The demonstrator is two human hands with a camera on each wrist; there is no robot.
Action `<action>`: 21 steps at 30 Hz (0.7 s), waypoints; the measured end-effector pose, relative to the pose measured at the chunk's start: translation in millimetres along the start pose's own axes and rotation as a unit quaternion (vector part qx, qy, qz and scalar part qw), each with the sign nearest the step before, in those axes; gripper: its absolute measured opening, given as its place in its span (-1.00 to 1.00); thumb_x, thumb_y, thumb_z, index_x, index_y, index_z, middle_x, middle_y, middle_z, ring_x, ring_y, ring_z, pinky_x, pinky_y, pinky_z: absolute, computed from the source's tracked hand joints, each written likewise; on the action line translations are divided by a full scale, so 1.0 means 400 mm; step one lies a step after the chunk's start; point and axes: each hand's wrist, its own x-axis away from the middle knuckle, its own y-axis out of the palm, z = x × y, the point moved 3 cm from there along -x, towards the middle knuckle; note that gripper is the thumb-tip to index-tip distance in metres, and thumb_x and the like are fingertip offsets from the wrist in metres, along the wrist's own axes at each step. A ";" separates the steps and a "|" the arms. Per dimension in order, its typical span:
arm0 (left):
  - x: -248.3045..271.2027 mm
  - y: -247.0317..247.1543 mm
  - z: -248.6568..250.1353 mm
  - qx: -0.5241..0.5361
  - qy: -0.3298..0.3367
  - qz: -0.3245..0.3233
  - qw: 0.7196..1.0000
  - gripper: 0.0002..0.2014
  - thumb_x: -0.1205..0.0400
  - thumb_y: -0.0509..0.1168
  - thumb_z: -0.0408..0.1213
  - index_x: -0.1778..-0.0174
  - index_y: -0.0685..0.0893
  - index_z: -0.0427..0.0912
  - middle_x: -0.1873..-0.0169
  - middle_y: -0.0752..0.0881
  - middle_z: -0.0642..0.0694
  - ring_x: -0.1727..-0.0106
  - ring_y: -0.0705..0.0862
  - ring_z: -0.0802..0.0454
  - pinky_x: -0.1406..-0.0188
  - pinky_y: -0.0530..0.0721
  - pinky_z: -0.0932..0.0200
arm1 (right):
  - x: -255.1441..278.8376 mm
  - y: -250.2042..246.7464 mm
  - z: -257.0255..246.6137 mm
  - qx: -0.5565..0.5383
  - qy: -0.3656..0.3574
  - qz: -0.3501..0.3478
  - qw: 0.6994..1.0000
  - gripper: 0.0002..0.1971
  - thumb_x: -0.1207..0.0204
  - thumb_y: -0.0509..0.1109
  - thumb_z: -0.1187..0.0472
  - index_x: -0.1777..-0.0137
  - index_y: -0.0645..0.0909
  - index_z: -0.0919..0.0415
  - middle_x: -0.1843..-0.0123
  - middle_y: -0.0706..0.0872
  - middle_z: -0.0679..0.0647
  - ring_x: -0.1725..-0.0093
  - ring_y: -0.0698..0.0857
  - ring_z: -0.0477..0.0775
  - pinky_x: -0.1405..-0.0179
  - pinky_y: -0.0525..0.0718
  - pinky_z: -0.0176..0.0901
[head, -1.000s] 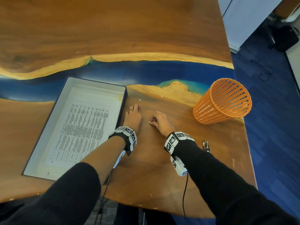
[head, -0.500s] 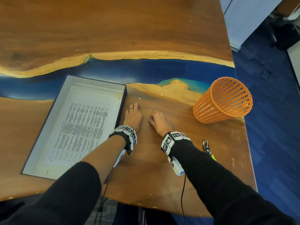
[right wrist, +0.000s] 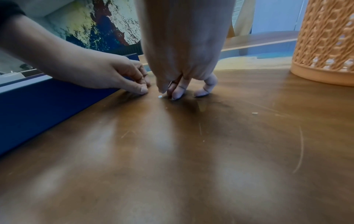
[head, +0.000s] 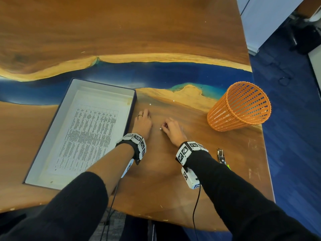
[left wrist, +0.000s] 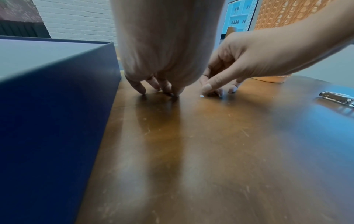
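A tiny white paper dot [head: 160,129] lies on the wooden table [head: 156,171] between my two hands. My right hand [head: 171,126] has its fingers curled down onto the wood. Its thumb tip stands just beside the dot [right wrist: 160,96] and the dot is not pinched. My left hand [head: 143,121], with a ring on one finger, rests on its bent fingertips [left wrist: 140,89] next to the box and holds nothing. In the left wrist view the dot [left wrist: 201,96] shows just under the right thumb.
A shallow dark blue box [head: 104,84] with a printed sheet [head: 86,131] inside sits left of my hands. An orange mesh basket [head: 239,106] stands to the right near the table's edge. A metal hole punch [head: 221,155] lies by my right wrist. Two more white dots [head: 150,104] lie further out.
My right hand covered the dot half a second ago and has shifted slightly, so the dot shows beside the thumb again. The left hand has stayed in place.
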 end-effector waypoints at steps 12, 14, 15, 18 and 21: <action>-0.003 0.001 0.001 0.004 -0.005 0.001 1.000 -0.70 -0.68 0.15 -0.41 -0.34 0.47 -0.35 -0.35 0.37 -0.21 -0.35 0.40 -0.17 -0.23 0.50 0.00 | -0.005 0.010 -0.006 0.014 0.001 0.009 1.000 -0.93 -0.55 0.35 0.23 0.10 0.64 0.20 0.00 0.61 0.07 -0.02 0.60 0.13 -0.07 0.46 0.15; -0.003 0.000 0.001 0.004 -0.005 0.003 1.000 -0.70 -0.69 0.14 -0.42 -0.34 0.48 -0.35 -0.35 0.38 -0.22 -0.34 0.41 -0.18 -0.22 0.51 0.00 | -0.008 0.009 -0.011 0.022 -0.001 -0.007 1.000 -0.91 -0.58 0.31 0.24 0.08 0.63 0.22 -0.03 0.60 0.09 -0.06 0.59 0.14 -0.08 0.42 0.16; -0.003 0.000 0.002 0.003 -0.005 0.004 1.000 -0.70 -0.69 0.14 -0.41 -0.34 0.47 -0.36 -0.35 0.38 -0.22 -0.34 0.42 -0.18 -0.21 0.52 0.00 | -0.009 0.009 -0.012 0.025 -0.002 -0.013 1.000 -0.90 -0.59 0.29 0.24 0.07 0.62 0.22 -0.05 0.59 0.10 -0.08 0.58 0.15 -0.06 0.39 0.15; -0.002 0.000 0.003 0.002 -0.004 0.010 1.000 -0.69 -0.69 0.15 -0.40 -0.35 0.48 -0.37 -0.35 0.41 -0.24 -0.34 0.44 -0.20 -0.19 0.54 0.00 | -0.010 0.011 -0.009 0.031 -0.009 -0.020 0.999 -0.89 -0.60 0.24 0.25 0.06 0.60 0.23 -0.08 0.58 0.12 -0.13 0.54 0.14 0.01 0.31 0.09; -0.002 0.000 0.003 -0.001 -0.004 0.010 1.000 -0.69 -0.69 0.14 -0.39 -0.35 0.48 -0.38 -0.35 0.42 -0.24 -0.33 0.45 -0.20 -0.20 0.55 0.01 | -0.010 0.013 -0.006 0.033 -0.013 -0.028 0.999 -0.87 -0.62 0.21 0.23 0.04 0.58 0.24 -0.10 0.57 0.13 -0.15 0.53 0.15 0.05 0.26 0.05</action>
